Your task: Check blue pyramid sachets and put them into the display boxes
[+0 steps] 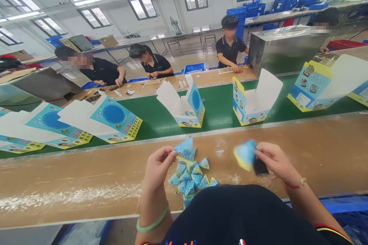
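My left hand [161, 162] pinches a blue pyramid-shaped packet [184, 147] between thumb and fingers, just above a heap of similar packets. This heap of small blue and yellow packets [196, 180] lies on the brown tabletop in front of my body. Off to the right, my right hand [271, 160] grips another blue and yellow packet [244, 154], which is smeared by motion. Beneath the right hand is a dark flat rectangular object [260, 167]; whether the hand touches it I cannot tell.
A green conveyor belt [218, 103] runs beyond the tabletop [86, 183]. Several open printed cartons stand on it, including a middle carton [197, 101] with packets inside and a carton [250, 103] to its right. Across the belt, several people work beside metal housings [281, 48].
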The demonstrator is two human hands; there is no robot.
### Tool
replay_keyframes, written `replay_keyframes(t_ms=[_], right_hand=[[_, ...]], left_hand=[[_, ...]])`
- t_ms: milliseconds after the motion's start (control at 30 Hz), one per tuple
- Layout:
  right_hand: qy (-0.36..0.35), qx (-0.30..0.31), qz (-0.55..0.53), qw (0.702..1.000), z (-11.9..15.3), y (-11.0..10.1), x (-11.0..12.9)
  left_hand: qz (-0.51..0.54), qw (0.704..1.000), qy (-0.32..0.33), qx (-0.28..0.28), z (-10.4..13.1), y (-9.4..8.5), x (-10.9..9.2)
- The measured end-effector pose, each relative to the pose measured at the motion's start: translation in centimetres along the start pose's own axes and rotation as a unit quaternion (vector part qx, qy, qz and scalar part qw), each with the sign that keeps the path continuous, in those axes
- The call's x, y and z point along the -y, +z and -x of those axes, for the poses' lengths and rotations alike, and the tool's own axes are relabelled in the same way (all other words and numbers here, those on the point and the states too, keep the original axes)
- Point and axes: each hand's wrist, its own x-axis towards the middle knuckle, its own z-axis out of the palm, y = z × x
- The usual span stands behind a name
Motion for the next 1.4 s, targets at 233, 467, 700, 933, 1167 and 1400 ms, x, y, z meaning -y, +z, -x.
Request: replay_keyframes(t_ms=[233,467,700,933,1167,1400], right_hand=[[-0.042,0.032,0.005,0.999,0.0,-1.7,0.1],[-0.05,0.01,0.136,0.989,-0.3,-1.4,-1.2],[-0.015,0.044,0.049,0.998,0.5,-2.0,-2.1],[0.056,0.04,-0.041,0.997,0.9,-2.9,-6.5],[0.101,-0.005,0.132,0.986,1.0,-1.8,-12.6],[0.174,-0.098,0.143,0.969,-3.5,-3.0,-14.8]], left_hand=[[0.055,0.998,-0.033,0.007,1.0,1.4,0.0],[0.032,0.999,0.032,0.022,-0.2,2.2,0.8],[-0.023,0.993,0.004,0.112,-0.5,2.5,1.7],[0.217,0.971,-0.04,0.09,-0.3,7.0,4.2],[0.051,0.966,-0.104,0.23,-0.6,15.7,5.7],[0.091,0.964,-0.133,0.209,-4.3,29.1,4.9]])
